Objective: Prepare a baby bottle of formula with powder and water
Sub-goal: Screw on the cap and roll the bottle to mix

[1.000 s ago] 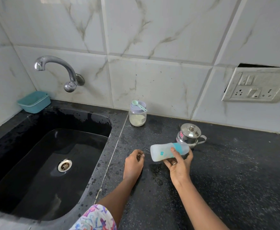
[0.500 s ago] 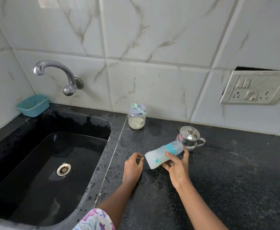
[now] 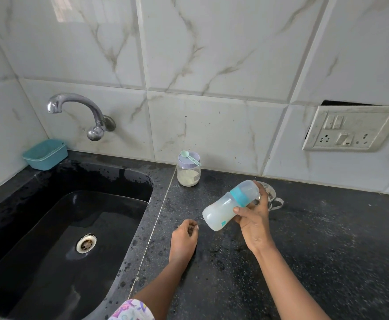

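One teal plastic tub (image 3: 44, 154), rectangular with rounded corners, sits on the ledge at the 11 o'clock corner of the single black sink (image 3: 110, 229). The sink is a glossy, wet basin with one round metal drain (image 3: 86, 244) in its floor. One curved chrome tap (image 3: 80, 114) projects from the marble-patterned wall tiles at the sink's 12 o'clock. A pale seam marks the sink's right edge, where the speckled black stone counter (image 3: 339, 239) begins and stretches wide to the right border of the view. One clear jar (image 3: 188, 173) of pale powder stands near the wall just right of the seam. It has a lilac lid, on which one mint scoop (image 3: 190, 157) lies. At the jar's 6 o'clock the left hand (image 3: 184, 239) rests on the counter with fingers curled under; whether it grasps anything cannot be determined. At that hand's 2 o'clock the right hand (image 3: 254, 220) clasps the one baby bottle (image 3: 231, 205) round its body. The bottle is translucent, with a teal collar and a clear cap, and is held above the counter, tilted with the cap end toward 2 o'clock. One steel pot (image 3: 272, 197) with a loop handle stands partly hidden behind that hand. One white socket plate (image 3: 350, 128) is set in the wall at the pot's 1 o'clock.
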{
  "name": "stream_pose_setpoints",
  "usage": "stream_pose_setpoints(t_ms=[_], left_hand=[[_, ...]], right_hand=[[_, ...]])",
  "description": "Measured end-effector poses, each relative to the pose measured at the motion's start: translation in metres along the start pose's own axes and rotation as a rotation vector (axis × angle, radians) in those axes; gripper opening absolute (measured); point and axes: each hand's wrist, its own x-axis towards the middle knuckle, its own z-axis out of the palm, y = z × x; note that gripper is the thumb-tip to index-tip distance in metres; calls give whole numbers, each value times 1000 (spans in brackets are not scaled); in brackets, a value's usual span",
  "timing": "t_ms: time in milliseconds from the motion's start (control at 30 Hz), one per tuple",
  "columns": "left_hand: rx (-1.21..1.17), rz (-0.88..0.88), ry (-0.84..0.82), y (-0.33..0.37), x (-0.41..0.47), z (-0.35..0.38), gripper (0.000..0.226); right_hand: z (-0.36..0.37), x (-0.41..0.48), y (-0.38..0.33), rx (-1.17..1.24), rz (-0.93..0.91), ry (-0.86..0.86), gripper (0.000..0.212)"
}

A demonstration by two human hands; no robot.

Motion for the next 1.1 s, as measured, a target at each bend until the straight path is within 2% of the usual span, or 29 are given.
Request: stream_pose_setpoints(t_ms=[200,467,600,733,800,867,900,1033,1100], left_hand=[[11,6,0,-1,-1,1,14],[14,7,-6,0,0,0,15],[11,3,-4,-1,0,1,15],[19,12,-2,0,0,1,14],[22,11,1,0,1,0,14],[17,5,1,0,1,0,13],[14,5,0,0,1,1,13],[22,8,1,1,1,1,14],[23,8,0,1,1,1,14]], right_hand=[[6,2,-10,-51,-29,-70,79],[7,1,-10,-62,-29,-71,79],[6,2,-3,101,-7,34,69],[-2,-1,15,415,130,220,65],[-5,-4,23,487,203,292,63],[-9,-6,31,457,248,319,43],[-9,-8,33,417,272,308,41],[-10,-13,36,181,317,279,55],[-10,-13,37,177,291,320,60]])
